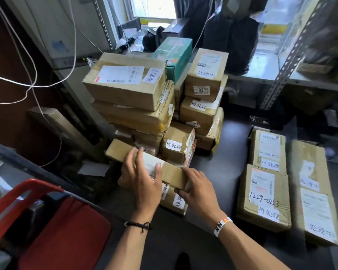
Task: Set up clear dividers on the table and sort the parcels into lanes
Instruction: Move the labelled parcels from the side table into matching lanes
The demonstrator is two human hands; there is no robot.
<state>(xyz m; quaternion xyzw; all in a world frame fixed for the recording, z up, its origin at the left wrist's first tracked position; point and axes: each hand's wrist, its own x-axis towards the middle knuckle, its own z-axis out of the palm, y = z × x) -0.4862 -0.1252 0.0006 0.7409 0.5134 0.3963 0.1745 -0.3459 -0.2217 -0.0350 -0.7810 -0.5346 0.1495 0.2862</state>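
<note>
A long narrow cardboard parcel [119, 150] lies tilted at the front of a pile of brown parcels [129, 88] on a dark grey table [228, 152]. My left hand [142, 180] grips its middle from above, fingers over the white label. My right hand [198, 189] holds its near right end. Under it sits another small box [174, 201] with a white sticker. To the right, three flat parcels [264, 197] lie side by side in rows on the table. No clear divider shows in this view.
A red chair [62, 230] stands at the lower left beside the table. White cables [33, 71] hang at the left. A teal box [174, 53] tops the pile's back. Perforated metal shelving [287, 61] rises at the right, and black bags [230, 36] sit behind.
</note>
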